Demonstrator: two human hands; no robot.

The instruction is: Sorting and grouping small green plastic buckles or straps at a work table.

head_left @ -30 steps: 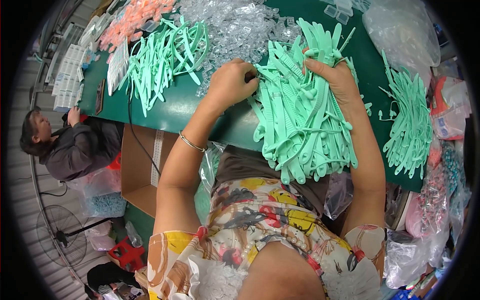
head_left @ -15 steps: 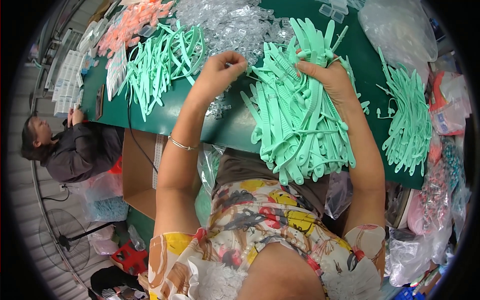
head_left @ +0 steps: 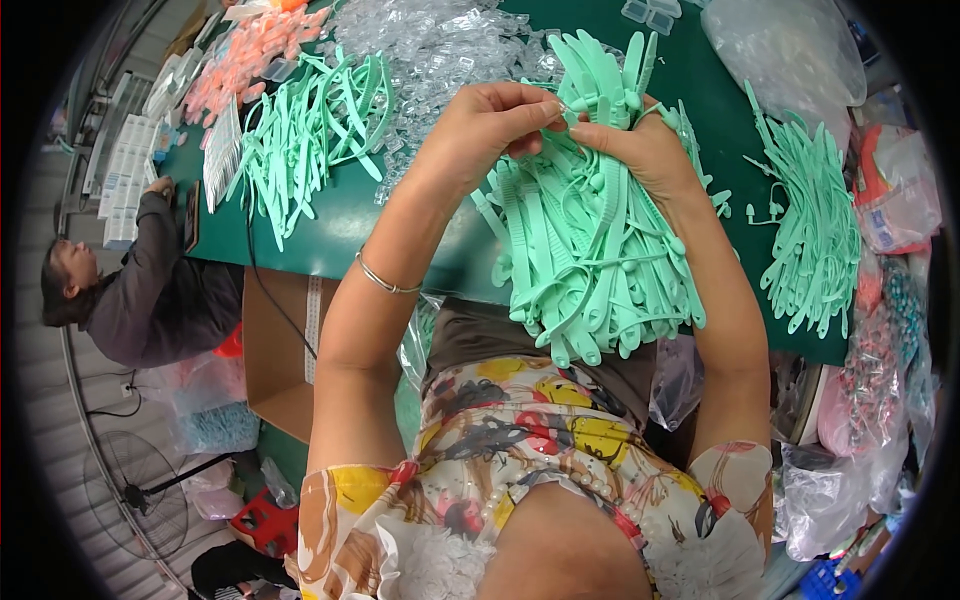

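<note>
A thick bundle of mint-green ribbed plastic straps lies over the table's near edge. My right hand is closed around a few strap ends at the top of it, which stick up beyond the fingers. Close beside its thumb, my left hand makes a pinch with thumb and forefinger; whatever small piece is between them is too small to name. Behind my left hand spreads a heap of small clear plastic pieces.
A second pile of green straps lies to the left, a third to the right. Beyond the left one are orange pieces. A clear bag sits at the far right. A person works at the table's left end.
My left hand has moved right, from over the table beside the bundle to right against my right hand's thumb. The right hand keeps its hold on the straps.
</note>
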